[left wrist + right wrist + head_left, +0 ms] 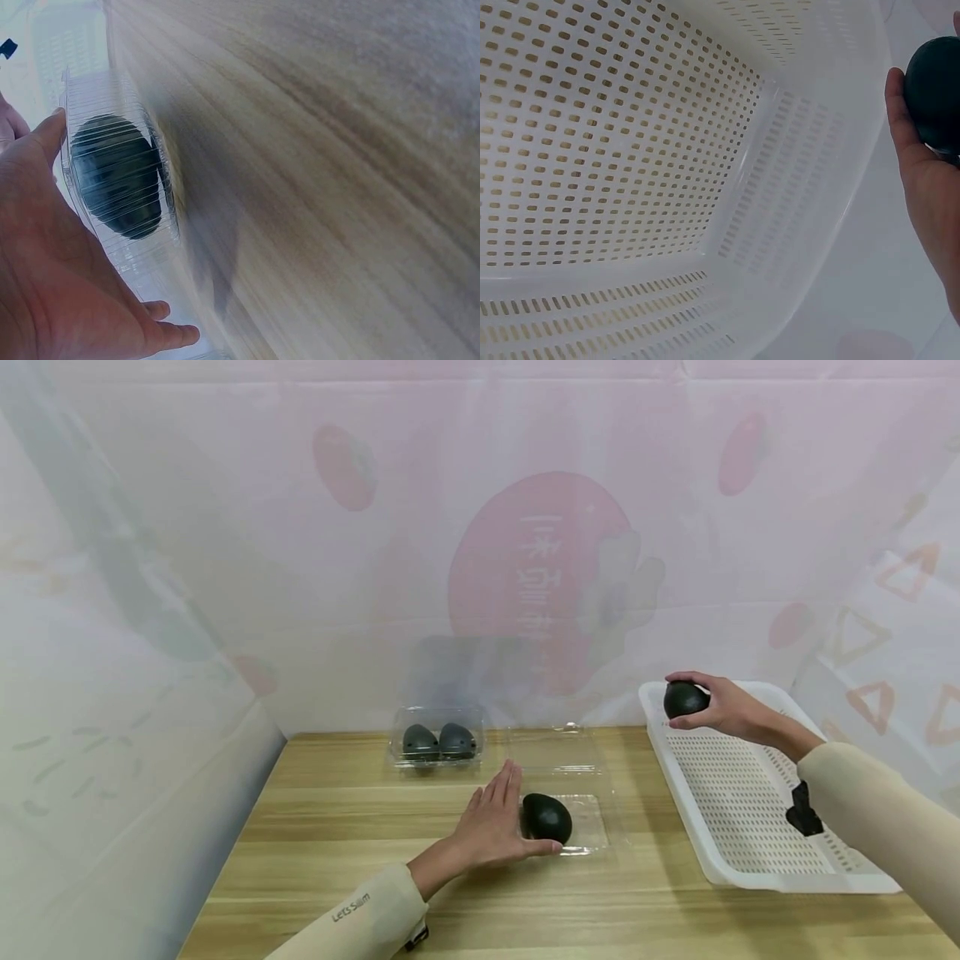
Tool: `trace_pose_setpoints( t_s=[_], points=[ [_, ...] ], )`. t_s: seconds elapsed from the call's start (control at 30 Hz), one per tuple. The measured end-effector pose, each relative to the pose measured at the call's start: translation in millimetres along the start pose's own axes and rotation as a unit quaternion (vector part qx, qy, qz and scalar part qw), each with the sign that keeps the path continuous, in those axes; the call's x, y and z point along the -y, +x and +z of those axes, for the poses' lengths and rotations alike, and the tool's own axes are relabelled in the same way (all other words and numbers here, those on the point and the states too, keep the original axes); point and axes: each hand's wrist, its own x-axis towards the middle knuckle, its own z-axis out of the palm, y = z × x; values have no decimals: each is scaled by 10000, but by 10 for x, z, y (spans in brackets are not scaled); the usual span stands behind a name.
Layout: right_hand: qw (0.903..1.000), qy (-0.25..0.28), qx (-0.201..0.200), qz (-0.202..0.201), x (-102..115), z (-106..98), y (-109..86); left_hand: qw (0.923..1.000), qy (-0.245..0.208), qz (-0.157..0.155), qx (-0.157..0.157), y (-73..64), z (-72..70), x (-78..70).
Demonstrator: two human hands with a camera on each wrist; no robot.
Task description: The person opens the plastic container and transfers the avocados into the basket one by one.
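Note:
My right hand [712, 706] grips a dark green avocado [686, 700] above the far left rim of the white basket, thumb and fingers on either side of it. In the right wrist view the avocado [936, 97] is cut off at the frame's edge. An open clear plastic box [588, 822] lies on the table with its lid folded back. One avocado [547, 818] sits in its left part, and the right part holds nothing. Along the box's left side my left hand [491, 827] is spread, fingers fairly straight; its thumb [51, 131] touches the box wall.
A closed clear box [437, 760] with two avocados stands at the back left of the wooden table [337, 827]. The perforated white basket [701, 827], with nothing in it, is at the right. A printed cloth [375, 568] hangs behind the table.

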Motion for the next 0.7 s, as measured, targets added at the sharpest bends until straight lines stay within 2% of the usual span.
trace_pose_setpoints(
  t_s=[0.33,0.7],
  points=[
    [9999,-62,92,126,-143,-53,-76,10000,56,27,15,2,16,-38],
    [9994,-180,158,237,-335,-79,-65,10000,-3,70,18,15,12,-43]
  ],
)
